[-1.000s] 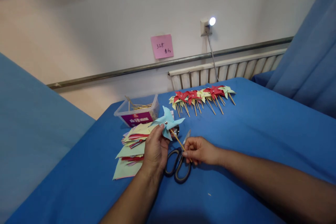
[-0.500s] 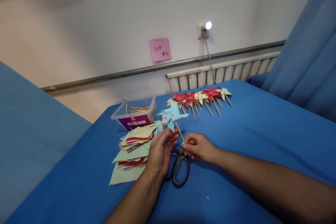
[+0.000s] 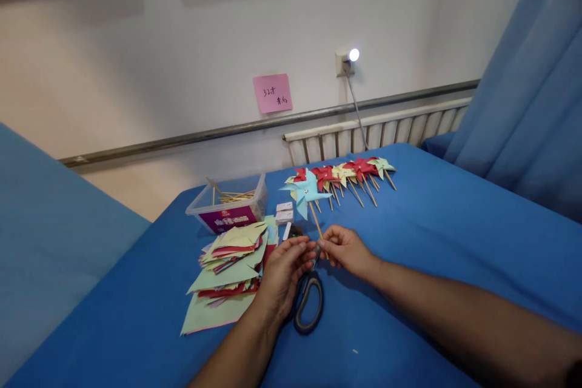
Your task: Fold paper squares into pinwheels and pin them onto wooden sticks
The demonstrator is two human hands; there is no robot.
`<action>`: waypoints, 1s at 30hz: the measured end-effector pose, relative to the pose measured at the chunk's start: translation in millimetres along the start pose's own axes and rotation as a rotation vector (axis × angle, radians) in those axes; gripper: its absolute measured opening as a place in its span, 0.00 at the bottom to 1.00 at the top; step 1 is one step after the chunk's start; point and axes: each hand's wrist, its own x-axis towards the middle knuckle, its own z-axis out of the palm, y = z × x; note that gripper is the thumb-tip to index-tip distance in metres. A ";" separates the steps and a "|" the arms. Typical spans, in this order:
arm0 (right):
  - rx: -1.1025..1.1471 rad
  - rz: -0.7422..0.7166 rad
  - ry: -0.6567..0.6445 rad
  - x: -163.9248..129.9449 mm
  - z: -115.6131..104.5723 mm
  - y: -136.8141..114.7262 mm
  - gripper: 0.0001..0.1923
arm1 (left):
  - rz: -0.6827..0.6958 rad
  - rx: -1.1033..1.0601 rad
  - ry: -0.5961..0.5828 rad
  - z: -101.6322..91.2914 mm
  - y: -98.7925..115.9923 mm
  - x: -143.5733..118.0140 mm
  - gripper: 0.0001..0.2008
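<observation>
right hand pinching stick of light blue pinwheel | left hand half open, fingers nearing stick, over scissors | pink wall note showing handwriting, unreadable | purple tub label illegible

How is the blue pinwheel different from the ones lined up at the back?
The blue pinwheel is light blue; the row is red, yellow and pale green. The blue pinwheel is held up by its stick in the right hand, while the row lies flat on the table. It is one; the row holds several. All have folded paper blades on thin wooden sticks.
</observation>
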 end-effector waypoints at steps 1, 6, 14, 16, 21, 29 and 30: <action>-0.040 -0.021 0.053 3.4 -4.3 -1.0 0.21 | -0.003 0.009 -0.005 -0.1 0.0 0.1 0.10; -0.332 -0.096 0.386 25.2 -48.3 -6.8 0.19 | -0.020 0.036 -0.019 -1.5 -1.9 0.8 0.08; -0.782 0.044 0.725 36.7 -163.2 -7.5 0.12 | -0.034 0.063 -0.024 -3.6 -6.2 3.5 0.08; -0.890 0.115 0.763 39.4 -183.5 -6.6 0.14 | -0.037 0.081 -0.021 -3.2 -5.7 4.2 0.08; -1.088 0.239 0.768 50.1 -206.1 -4.3 0.16 | -0.060 0.110 0.004 -1.9 -2.7 5.2 0.08; -1.206 0.350 0.694 58.4 -205.6 -2.6 0.18 | -0.079 0.142 0.007 -4.6 -2.9 8.6 0.08; -1.211 0.358 0.688 58.6 -205.4 -2.6 0.18 | -0.079 0.142 0.006 -4.9 -3.1 8.9 0.08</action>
